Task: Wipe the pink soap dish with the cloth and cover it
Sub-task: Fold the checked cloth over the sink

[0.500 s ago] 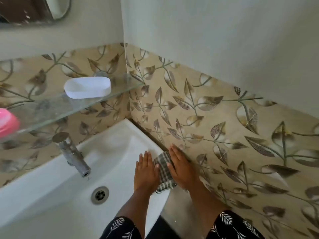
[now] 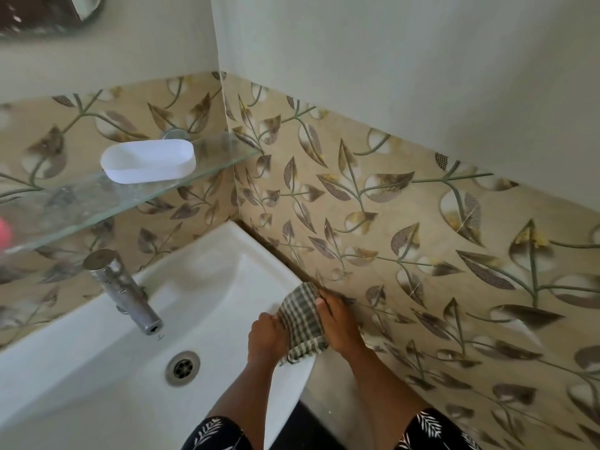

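Note:
A green-and-white checked cloth (image 2: 301,323) lies bunched on the right rim of the white sink, against the tiled wall. My left hand (image 2: 265,336) grips its left edge with curled fingers. My right hand (image 2: 339,323) holds its right side, next to the wall. Only a sliver of the pink soap dish (image 2: 4,233) shows at the far left edge, on the glass shelf (image 2: 143,198). A white oval dish or lid (image 2: 148,161) sits open side up on the same shelf, further right.
The white sink (image 2: 201,287) has a chrome tap (image 2: 125,292) at its back left and a metal drain (image 2: 182,368) in the basin. Leaf-patterned tiles cover both walls of the corner. A mirror edge (image 2: 48,14) shows at the top left.
My left hand has gone from lying flat beside the cloth to gripping its left edge. The cloth is more bunched up between both hands. The view has shifted, leaving less of the pink dish visible.

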`<state>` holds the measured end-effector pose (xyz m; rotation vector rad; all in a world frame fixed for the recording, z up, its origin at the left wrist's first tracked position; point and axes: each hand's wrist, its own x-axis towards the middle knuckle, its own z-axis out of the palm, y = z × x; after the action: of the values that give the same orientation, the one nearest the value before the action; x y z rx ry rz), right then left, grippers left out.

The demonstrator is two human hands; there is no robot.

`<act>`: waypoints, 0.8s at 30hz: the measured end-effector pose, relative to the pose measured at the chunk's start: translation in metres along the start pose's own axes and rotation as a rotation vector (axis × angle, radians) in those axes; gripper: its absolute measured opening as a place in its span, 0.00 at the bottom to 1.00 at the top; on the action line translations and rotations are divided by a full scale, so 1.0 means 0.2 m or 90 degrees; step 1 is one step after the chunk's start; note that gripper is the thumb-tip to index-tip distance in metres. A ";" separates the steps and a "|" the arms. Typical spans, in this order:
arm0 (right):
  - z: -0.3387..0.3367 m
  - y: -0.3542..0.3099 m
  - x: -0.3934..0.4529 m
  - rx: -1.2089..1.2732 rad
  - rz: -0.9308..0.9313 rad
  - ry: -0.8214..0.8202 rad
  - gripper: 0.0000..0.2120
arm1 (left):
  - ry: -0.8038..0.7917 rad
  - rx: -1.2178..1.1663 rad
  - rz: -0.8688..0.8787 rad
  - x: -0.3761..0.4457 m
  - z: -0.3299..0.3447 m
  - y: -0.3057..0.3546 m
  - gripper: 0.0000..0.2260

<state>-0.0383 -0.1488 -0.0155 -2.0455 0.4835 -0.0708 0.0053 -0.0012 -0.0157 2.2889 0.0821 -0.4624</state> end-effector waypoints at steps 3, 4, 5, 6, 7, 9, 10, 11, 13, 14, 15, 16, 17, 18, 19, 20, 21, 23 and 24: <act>0.00 -0.04 0.02 0.167 0.141 -0.009 0.19 | -0.028 -0.048 -0.094 0.00 0.00 0.00 0.18; 0.01 -0.04 0.03 0.203 0.180 -0.009 0.20 | -0.038 -0.061 -0.126 0.00 0.01 0.00 0.19; 0.01 -0.05 0.04 0.239 0.222 -0.005 0.21 | -0.048 -0.066 -0.150 0.01 0.01 -0.01 0.20; 0.02 -0.06 0.05 0.269 0.273 0.001 0.23 | -0.059 -0.064 -0.163 0.01 0.02 -0.01 0.21; 0.02 -0.06 0.06 0.287 0.323 0.004 0.24 | -0.062 -0.061 -0.168 0.02 0.02 -0.01 0.21; 0.01 -0.06 0.07 0.300 0.389 -0.015 0.26 | -0.055 -0.081 -0.173 0.01 0.02 -0.01 0.20; 0.00 -0.06 0.07 0.309 0.406 -0.029 0.26 | -0.049 -0.104 -0.181 0.01 0.02 0.00 0.19; 0.01 -0.06 0.07 0.325 0.418 -0.036 0.25 | -0.039 -0.132 -0.189 0.00 0.01 0.00 0.19; 0.00 -0.07 0.08 0.350 0.441 -0.046 0.24 | -0.018 -0.205 -0.208 -0.01 0.00 0.02 0.19; -0.01 -0.08 0.09 0.351 0.459 -0.057 0.25 | -0.011 -0.251 -0.218 -0.02 -0.01 0.03 0.20; -0.01 -0.08 0.11 0.346 0.482 -0.067 0.26 | -0.004 -0.291 -0.223 -0.02 -0.01 0.04 0.19; -0.02 -0.10 0.11 0.334 0.501 -0.074 0.27 | -0.004 -0.316 -0.222 -0.02 -0.02 0.04 0.19; -0.03 -0.11 0.11 0.334 0.509 -0.069 0.27 | -0.008 -0.329 -0.215 -0.01 -0.02 0.03 0.19; -0.03 -0.12 0.11 0.335 0.505 -0.053 0.27 | -0.014 -0.340 -0.209 -0.01 -0.02 0.03 0.18; -0.03 -0.11 0.10 0.336 0.485 -0.027 0.26 | -0.016 -0.349 -0.201 0.01 -0.02 0.01 0.18; -0.04 -0.11 0.09 0.325 0.463 -0.002 0.24 | -0.018 -0.353 -0.191 0.01 -0.03 0.01 0.18; -0.04 -0.10 0.07 0.316 0.439 0.019 0.23 | -0.018 -0.354 -0.181 0.01 -0.04 0.01 0.17; -0.04 -0.11 0.05 0.300 0.405 0.050 0.21 | -0.005 -0.353 -0.172 0.00 -0.08 0.02 0.13; -0.04 -0.12 0.03 0.298 0.394 0.067 0.20 | 0.010 -0.351 -0.165 -0.01 -0.10 0.04 0.12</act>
<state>-0.0275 -0.1481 0.0088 -1.3762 1.0400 0.0762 0.0111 0.0085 0.0024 1.7445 0.4603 -0.4821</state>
